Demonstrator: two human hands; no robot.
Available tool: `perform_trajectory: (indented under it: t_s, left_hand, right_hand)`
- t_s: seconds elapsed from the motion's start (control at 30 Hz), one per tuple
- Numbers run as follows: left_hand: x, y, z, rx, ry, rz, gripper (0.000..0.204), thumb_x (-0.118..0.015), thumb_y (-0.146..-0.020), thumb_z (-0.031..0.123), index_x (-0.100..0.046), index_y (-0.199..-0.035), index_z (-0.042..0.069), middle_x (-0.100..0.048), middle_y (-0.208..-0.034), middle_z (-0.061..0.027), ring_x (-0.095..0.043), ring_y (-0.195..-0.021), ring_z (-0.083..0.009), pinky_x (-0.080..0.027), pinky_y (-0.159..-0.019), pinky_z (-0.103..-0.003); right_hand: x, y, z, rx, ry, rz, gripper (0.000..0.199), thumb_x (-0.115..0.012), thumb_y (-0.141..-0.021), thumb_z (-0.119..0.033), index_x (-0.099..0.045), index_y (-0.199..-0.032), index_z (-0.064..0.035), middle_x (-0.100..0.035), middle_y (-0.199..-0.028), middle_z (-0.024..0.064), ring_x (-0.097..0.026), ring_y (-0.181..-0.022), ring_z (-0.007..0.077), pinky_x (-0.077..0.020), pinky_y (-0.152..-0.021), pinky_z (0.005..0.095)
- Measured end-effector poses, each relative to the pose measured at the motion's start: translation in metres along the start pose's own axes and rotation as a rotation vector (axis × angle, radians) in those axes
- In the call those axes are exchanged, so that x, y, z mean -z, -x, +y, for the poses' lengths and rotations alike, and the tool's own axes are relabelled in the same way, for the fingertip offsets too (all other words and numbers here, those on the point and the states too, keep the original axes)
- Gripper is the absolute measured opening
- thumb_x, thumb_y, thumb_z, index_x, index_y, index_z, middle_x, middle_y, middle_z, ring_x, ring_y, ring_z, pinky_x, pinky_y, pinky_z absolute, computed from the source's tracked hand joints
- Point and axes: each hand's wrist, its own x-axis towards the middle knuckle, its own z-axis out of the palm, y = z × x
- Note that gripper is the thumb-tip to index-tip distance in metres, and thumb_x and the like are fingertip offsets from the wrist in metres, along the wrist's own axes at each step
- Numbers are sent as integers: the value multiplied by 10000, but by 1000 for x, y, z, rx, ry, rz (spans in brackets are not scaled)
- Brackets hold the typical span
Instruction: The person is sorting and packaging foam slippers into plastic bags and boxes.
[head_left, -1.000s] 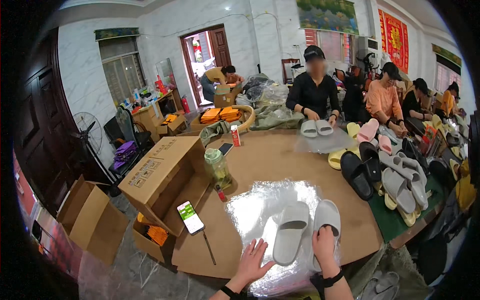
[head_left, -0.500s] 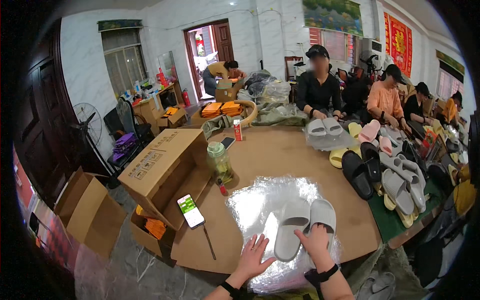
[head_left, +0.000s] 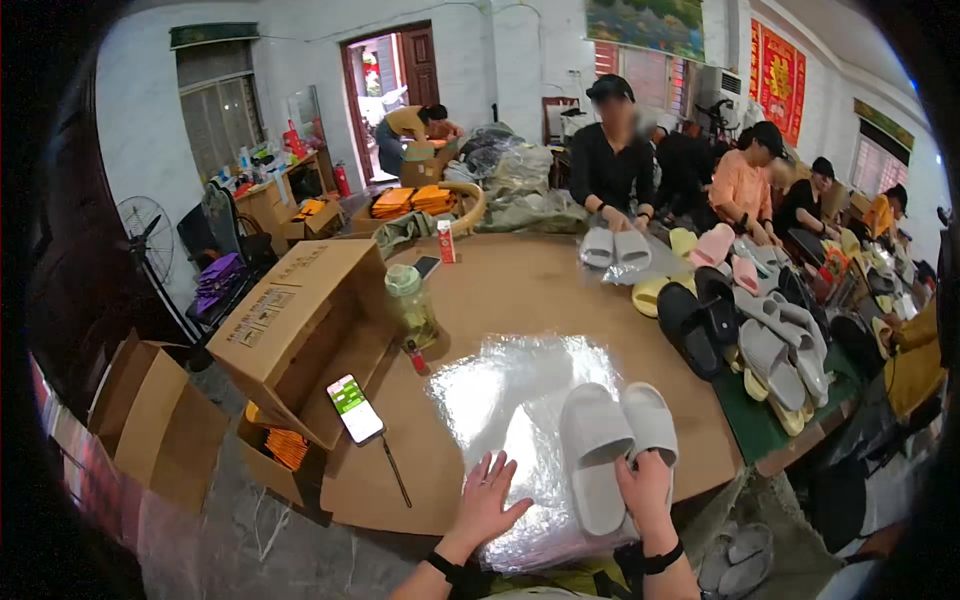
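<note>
A pair of light grey slippers lies in front of me, toes pointing away. The left slipper [head_left: 598, 432] rests on a stack of clear plastic bags [head_left: 475, 392]; the right slipper [head_left: 650, 418] is beside it at the stack's right edge. My right hand [head_left: 646, 492] grips the pair at the open foot end of the right slipper, its fingertips partly hidden under the strap. Flat on the plastic, left of the slippers, lies my left hand [head_left: 487, 500] with fingers spread.
A lit phone [head_left: 355, 408], a red-capped small bottle [head_left: 415, 357], a drink jar [head_left: 408, 305] and an open carton [head_left: 300, 310] stand left on the cardboard-covered table [head_left: 520, 275]. Piled slippers [head_left: 770, 350] cover the right side. A co-worker [head_left: 612, 165] handles bagged grey slippers across the table.
The whole view has shifted a little. My right hand and the slippers have moved slightly right over the plastic; my left hand stays flat on the bags.
</note>
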Motion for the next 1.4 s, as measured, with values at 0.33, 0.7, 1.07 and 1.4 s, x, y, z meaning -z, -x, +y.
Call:
perform_trajectory:
  t_s: [0.33,0.7,1.07,1.4]
  left_hand:
    - [-1,-3,-1,-17,3,-41,847,-625,-878,568,-405,-1489,25,-312,-1588,-233,-219,-1481,-456,-191,-1202,-537]
    - [12,-21,-13,-131,-184,-263,1035,-690,-778,658,-354,-1522,22,-184,-1613,-297,-142,-1487,-503,-190,-1205,-537]
    - [10,-9,24,-304,-44,-180,663,-697,-859,422,-527,-1416,106,-416,-1505,-257,-363,-1389,-485,-335,-1140,-529]
    - [7,-34,24,-352,-41,-100,387,-700,-883,203,-657,-1241,63,-591,-1346,-197,-516,-1286,-403,-413,-1113,-475]
  right_hand:
    - [-26,17,14,27,194,-207,454,-678,-892,-439,-661,-878,15,-632,-887,245,-616,-845,432,-505,-733,518]
    - [25,50,59,-150,59,104,331,-685,-879,-231,-563,-716,31,-573,-765,222,-583,-762,421,-436,-644,516]
    - [72,71,51,-192,-341,135,127,-626,-877,-73,-661,-942,31,-641,-877,156,-609,-751,288,-452,-637,377]
    - [68,46,31,-98,-312,104,161,-630,-869,-97,-606,-794,43,-575,-709,179,-545,-660,342,-401,-589,403]
